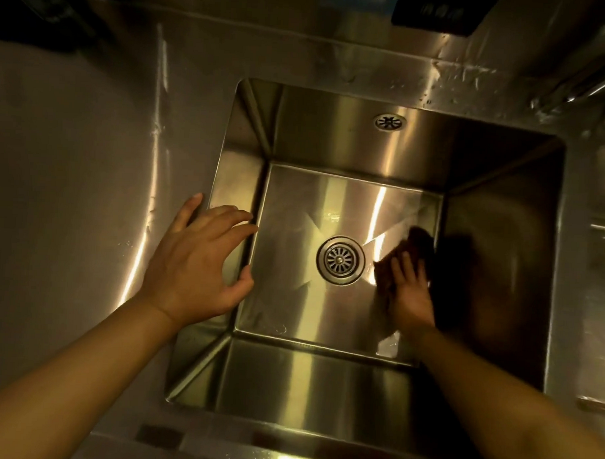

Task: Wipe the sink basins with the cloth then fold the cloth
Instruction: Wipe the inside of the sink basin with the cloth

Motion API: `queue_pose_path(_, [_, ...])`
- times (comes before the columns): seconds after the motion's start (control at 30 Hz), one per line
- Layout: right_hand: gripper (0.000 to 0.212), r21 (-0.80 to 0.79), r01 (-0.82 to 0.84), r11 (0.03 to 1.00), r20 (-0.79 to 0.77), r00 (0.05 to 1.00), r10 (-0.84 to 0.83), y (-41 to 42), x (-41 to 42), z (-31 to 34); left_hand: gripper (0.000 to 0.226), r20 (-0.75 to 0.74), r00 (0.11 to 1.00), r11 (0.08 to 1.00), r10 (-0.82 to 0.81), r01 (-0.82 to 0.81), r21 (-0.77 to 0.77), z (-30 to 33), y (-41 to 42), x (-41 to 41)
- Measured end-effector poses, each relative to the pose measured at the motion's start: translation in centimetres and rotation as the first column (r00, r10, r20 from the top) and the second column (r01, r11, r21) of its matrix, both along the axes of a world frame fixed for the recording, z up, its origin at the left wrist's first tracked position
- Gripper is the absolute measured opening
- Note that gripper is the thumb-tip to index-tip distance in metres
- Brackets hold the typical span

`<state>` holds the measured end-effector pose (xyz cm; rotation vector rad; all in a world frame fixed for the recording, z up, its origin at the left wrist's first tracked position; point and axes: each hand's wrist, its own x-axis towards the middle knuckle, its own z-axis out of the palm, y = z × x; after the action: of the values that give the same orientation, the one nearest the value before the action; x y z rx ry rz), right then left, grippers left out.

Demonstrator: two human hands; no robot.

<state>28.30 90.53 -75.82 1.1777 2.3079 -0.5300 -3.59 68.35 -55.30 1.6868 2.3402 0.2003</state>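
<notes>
Right hand (410, 295) presses a dark brown cloth (420, 243) flat-fingered against the square stainless-steel sink basin (292, 297) floor beside the drain (340, 260); left hand (197, 260), its grip empty and spread, braces at the rim.

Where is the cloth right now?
The cloth lies on the sink floor, right of the drain, under the right hand, near the right wall.
</notes>
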Motion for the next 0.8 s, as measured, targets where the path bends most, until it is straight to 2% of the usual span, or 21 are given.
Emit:
queue_pose_path(0.07, [0.071, -0.048, -0.272, 0.961, 0.04, 0.961, 0.274, -3.6, 1.4, 0.5, 0.06, 0.002, 1.0, 1.0, 0.001, -0.001, -0.012, 0.1, 0.0, -0.1])
queue_pose_path(0.1, [0.072, -0.086, -0.416, 0.905, -0.021, 0.909, 0.416, -5.2, 1.8, 0.8, 0.06, 0.003, 1.0, 1.0, 0.001, -0.001, -0.016, 0.1, 0.0, -0.1])
queue_pose_path(0.17, [0.074, -0.129, -0.643, 0.755, -0.12, 0.766, 0.631, -7.5, 1.6, 0.9, 0.06, 0.003, 1.0, 1.0, 0.001, -0.001, -0.014, 0.1, 0.0, -0.1])
queue_pose_path(0.2, [0.074, -0.113, -0.745, 0.657, -0.183, 0.666, 0.723, -8.3, 0.9, 0.5, 0.06, 0.003, 1.0, 1.0, 0.002, -0.002, -0.009, 0.0, 0.0, -0.1])
queue_pose_path(0.27, [0.07, -0.172, -0.875, 0.452, -0.234, 0.482, 0.844, -9.1, -2.1, -0.5, 0.061, -0.001, 1.0, 1.0, 0.003, -0.003, -0.005, -0.1, -0.1, -0.1])
queue_pose_path(0.3, [0.069, -0.176, -0.903, 0.393, -0.244, 0.426, 0.871, -9.3, -3.9, -1.0, 0.061, 0.0, 1.0, 1.0, 0.004, -0.004, -0.003, -0.1, -0.1, -0.1])
queue_pose_path(0.4, [0.067, -0.12, -0.928, 0.352, -0.278, 0.372, 0.885, -10.2, -9.8, -2.1, 0.059, 0.008, 1.0, 1.0, 0.01, -0.01, 0.005, 0.0, 0.0, 0.0])
queue_pose_path(0.47, [0.064, -0.079, -0.905, 0.418, -0.305, 0.421, 0.854, -9.9, -13.3, -2.2, 0.058, 0.009, 1.0, 1.0, 0.014, -0.014, 0.015, 0.1, 0.0, 0.1])
queue_pose_path(0.63, [0.056, -0.091, -0.687, 0.721, -0.445, 0.676, 0.588, -4.8, -19.3, -1.6, 0.057, 0.004, 1.0, 1.0, 0.013, -0.013, 0.019, 0.0, 0.0, 0.0])
queue_pose_path(0.7, [0.051, -0.139, -0.524, 0.84, -0.468, 0.783, 0.41, -1.0, -20.0, -1.4, 0.058, -0.005, 1.0, 1.0, 0.007, -0.007, 0.011, -0.1, -0.1, -0.1])
queue_pose_path(0.8, [0.06, -0.099, -0.352, 0.931, -0.41, 0.867, 0.284, 4.7, -16.7, -1.5, 0.059, -0.003, 1.0, 1.0, -0.004, 0.004, 0.017, -0.3, -0.2, -0.2])
